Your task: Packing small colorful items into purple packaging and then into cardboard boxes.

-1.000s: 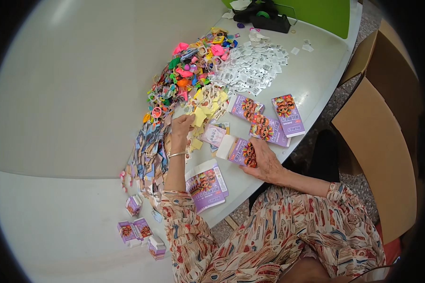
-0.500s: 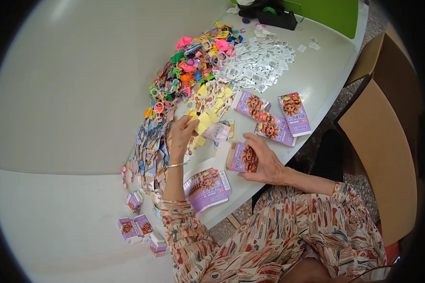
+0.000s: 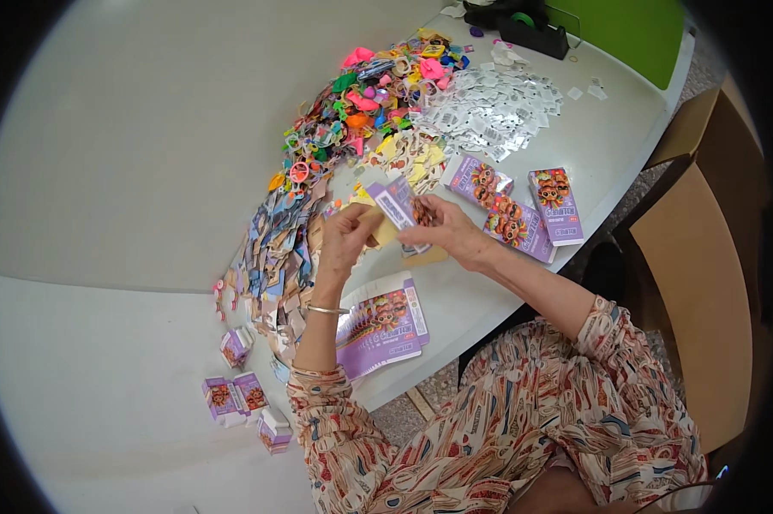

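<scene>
Nearest: overlapping stack of flat purple cartons [image 3: 378,334] at the near edge of the tabletop [image 3: 464,300]. Left of the stack, loose group of small purple-and-white boxes [image 3: 251,391].

Next, above mid-tabletop: left hand [image 3: 348,242], bangle [image 3: 326,310] at its wrist, fingers pinched on a yellow card [image 3: 384,231]. Right hand [image 3: 451,233] grips a purple carton [image 3: 393,208], held tilted just beside the left hand. Card and carton overlap in view; cannot tell whether the card is inside.

Left of the hands, long heap of blue and tan cards [image 3: 271,244]. Toward the right edge, three filled-out purple boxes [image 3: 517,230], two of them touching. Beyond that edge, large cardboard box [image 3: 695,274].

Farther: heap of yellow cards [image 3: 416,163], then small bright toys [image 3: 361,103] on the left and white paper slips [image 3: 494,111] on the right. At the far edge, black tape dispenser [image 3: 536,38] near a green panel [image 3: 631,34].
</scene>
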Motion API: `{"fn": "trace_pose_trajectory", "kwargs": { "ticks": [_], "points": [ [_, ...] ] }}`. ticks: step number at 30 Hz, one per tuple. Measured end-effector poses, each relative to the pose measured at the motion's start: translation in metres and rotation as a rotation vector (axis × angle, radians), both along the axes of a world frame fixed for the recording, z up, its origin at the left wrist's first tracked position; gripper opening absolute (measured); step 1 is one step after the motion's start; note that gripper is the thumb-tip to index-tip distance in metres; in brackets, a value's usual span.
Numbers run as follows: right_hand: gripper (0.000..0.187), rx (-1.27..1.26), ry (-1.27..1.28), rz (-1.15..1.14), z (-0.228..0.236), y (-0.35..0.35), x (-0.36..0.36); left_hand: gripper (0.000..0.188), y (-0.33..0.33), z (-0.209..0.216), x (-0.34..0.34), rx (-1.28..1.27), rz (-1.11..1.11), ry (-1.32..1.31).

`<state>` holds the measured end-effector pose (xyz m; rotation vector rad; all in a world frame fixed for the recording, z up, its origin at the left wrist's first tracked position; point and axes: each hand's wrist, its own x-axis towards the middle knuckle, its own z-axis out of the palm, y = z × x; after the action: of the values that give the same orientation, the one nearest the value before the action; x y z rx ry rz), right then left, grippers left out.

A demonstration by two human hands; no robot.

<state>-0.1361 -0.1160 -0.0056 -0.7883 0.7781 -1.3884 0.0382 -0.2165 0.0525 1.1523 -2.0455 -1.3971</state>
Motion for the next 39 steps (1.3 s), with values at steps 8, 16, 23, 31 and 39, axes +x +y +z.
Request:
{"fn": "trace_pose_trajectory", "kwargs": {
  "ticks": [8, 16, 23, 31, 39],
  "points": [
    [0.058, 0.075, -0.304, 0.059, 0.024, -0.025, 0.007, 0.018, -0.018, -0.006, 0.024, 0.030, 0.200, 0.029],
    [0.046, 0.107, -0.026, 0.105, -0.005, -0.046, 0.015, 0.016, -0.022, -0.010, 0.033, 0.080, 0.213, 0.074],
    [0.046, 0.103, -0.179, 0.161, 0.004, -0.043, 0.010, 0.020, -0.025, -0.019, 0.035, 0.123, 0.271, 0.083],
    [0.052, 0.030, -0.138, 0.152, 0.000, -0.040, 0.011, 0.019, -0.015, -0.027, 0.016, 0.055, 0.252, 0.040],
    [0.062, 0.088, -0.070, 0.174, 0.010, -0.037, 0.004, 0.015, -0.023, -0.019, 0.025, 0.081, 0.330, 0.240]
  ]
}}
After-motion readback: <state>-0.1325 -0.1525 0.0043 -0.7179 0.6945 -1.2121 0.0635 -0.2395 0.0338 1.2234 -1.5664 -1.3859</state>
